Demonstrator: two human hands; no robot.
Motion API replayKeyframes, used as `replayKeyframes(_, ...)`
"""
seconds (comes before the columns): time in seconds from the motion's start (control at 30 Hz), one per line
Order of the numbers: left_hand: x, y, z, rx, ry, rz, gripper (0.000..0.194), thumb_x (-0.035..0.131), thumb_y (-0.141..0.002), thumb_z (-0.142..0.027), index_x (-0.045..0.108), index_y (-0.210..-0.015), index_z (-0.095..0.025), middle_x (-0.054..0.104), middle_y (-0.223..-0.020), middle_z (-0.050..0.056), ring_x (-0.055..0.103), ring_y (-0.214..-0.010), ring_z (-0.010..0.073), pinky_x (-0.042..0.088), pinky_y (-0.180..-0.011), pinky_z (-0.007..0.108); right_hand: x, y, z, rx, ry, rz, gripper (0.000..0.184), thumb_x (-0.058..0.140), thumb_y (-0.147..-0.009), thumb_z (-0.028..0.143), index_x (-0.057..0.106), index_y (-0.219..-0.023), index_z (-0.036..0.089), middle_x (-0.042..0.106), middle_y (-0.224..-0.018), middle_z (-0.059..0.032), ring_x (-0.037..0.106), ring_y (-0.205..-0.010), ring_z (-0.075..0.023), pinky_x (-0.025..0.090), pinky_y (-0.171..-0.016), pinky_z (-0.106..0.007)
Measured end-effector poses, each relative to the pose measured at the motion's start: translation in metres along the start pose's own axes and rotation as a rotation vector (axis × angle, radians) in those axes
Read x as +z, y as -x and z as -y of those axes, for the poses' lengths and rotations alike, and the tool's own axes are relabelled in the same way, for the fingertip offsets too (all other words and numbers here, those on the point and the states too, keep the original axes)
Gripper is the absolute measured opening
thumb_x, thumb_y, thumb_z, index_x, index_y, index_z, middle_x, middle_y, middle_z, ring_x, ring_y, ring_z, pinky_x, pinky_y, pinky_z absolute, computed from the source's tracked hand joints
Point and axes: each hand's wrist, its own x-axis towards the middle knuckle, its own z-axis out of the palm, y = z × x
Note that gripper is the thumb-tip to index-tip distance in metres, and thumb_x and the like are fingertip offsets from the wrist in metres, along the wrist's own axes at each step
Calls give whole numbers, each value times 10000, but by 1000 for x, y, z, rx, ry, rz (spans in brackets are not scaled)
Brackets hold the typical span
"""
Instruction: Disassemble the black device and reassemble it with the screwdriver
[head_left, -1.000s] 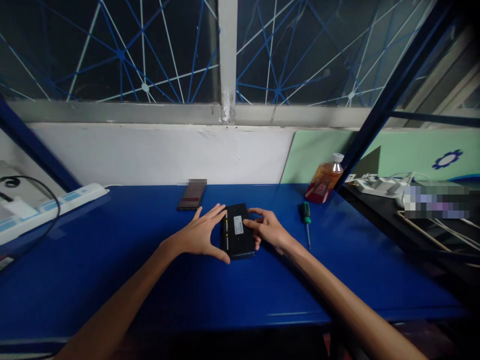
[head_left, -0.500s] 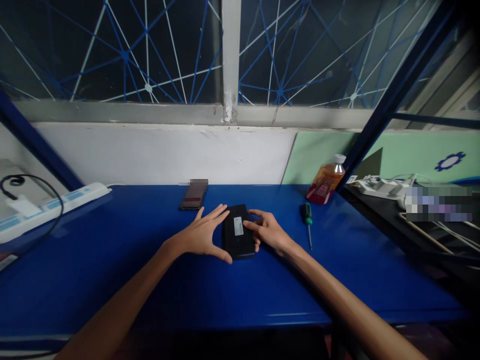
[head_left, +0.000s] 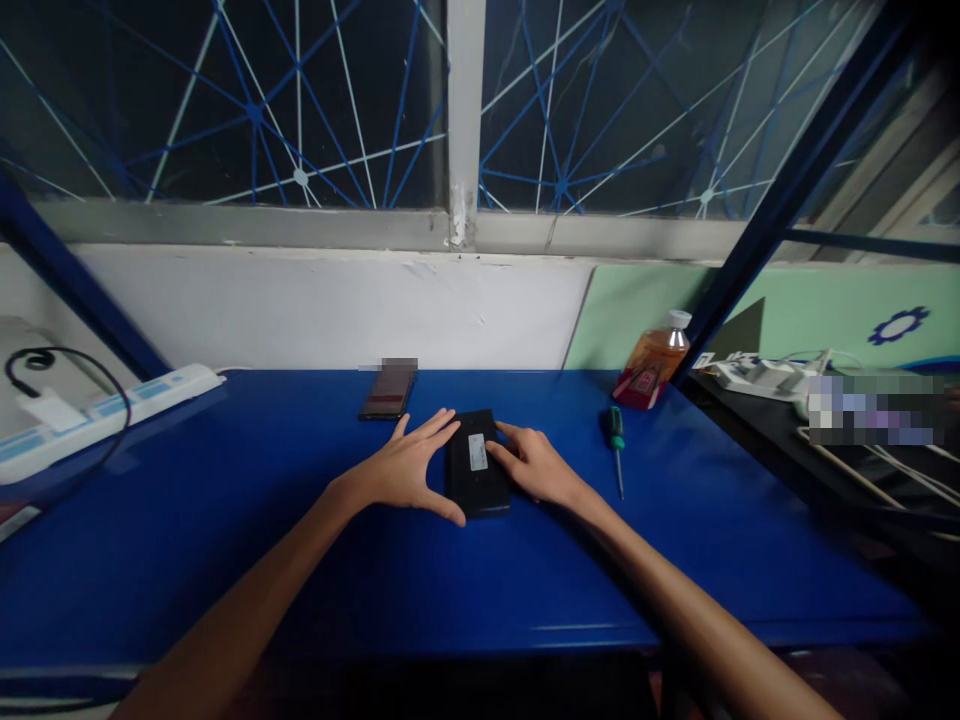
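A flat black rectangular box (head_left: 477, 488) with a small white label lies on the blue table (head_left: 480, 590), label side up. My left hand (head_left: 401, 468) is at its left side, fingers spread wide, the fingertips by the far left edge and the thumb by the near left corner. On the opposite side is my right hand (head_left: 534, 463). Its thumb tip rests on or just above the box's top beside the label, with the index finger stretched towards the far right edge. Its remaining fingers are partly hidden. Right of that hand lies a green and black screwdriver (head_left: 616, 440), tip towards me.
A dark phone (head_left: 389, 390) lies behind my left hand. A bottle of amber drink (head_left: 652, 362) leans near the blue post at the back right. A white power strip (head_left: 142, 405) with a black cable runs along the left. Tangled cables and chargers (head_left: 772, 375) fill the right-hand surface.
The box's left side, with light and yellow details, was visible earlier; now the box lies flatter. My right fingers have come out from its right edge and straightened. My left hand has barely moved.
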Motion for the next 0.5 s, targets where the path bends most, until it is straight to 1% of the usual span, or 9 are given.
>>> replayKeyframes(0.07,-2,0,-2,-9,0,15,1193,655,-612,-758,104,-1533,-236,42,-1593,107,44,-1451,384,-21,-1139,617,0,0,-1,17,-28,53,336,462,-932,423,632,-1067,167,615,-546,10,531,-349,-133,363,-360,-219)
replayKeyframes(0.17,-7,1,-5,-35,11,45,1211,668,-593,-749,113,-1533,-221,24,-1594,102,22,-1451,388,21,-1141,620,0,1,-4,60,-85,142,364,445,-931,463,616,-1033,159,627,-538,8,513,-297,-132,348,-301,-216)
replayKeyframes(0.27,-11,1,-9,-55,20,64,1207,677,-584,-733,127,-1531,-227,37,-1594,102,29,-1448,398,55,-1137,625,1,1,-6,75,-108,158,357,458,-922,479,605,-935,154,638,-531,1,523,-293,-127,350,-288,-206)
replayKeyframes(0.33,-12,2,-9,-50,23,62,1195,682,-583,-720,129,-1531,-247,52,-1593,99,33,-1447,403,65,-1129,637,2,1,-7,84,-131,165,345,456,-924,466,594,-907,150,642,-523,0,543,-305,-125,365,-296,-195)
replayKeyframes(0.43,-11,2,-7,-33,25,53,1168,688,-601,-687,119,-1530,-265,50,-1593,94,39,-1447,398,66,-1124,643,3,0,-7,86,-194,186,318,440,-937,408,599,-927,133,642,-504,4,569,-328,-118,405,-335,-180)
replayKeyframes(0.5,-9,2,-4,-26,28,48,1149,692,-617,-659,118,-1530,-262,41,-1593,94,54,-1447,393,62,-1129,635,3,0,-9,97,-256,201,315,446,-936,387,603,-977,117,650,-510,0,575,-334,-118,417,-345,-182)
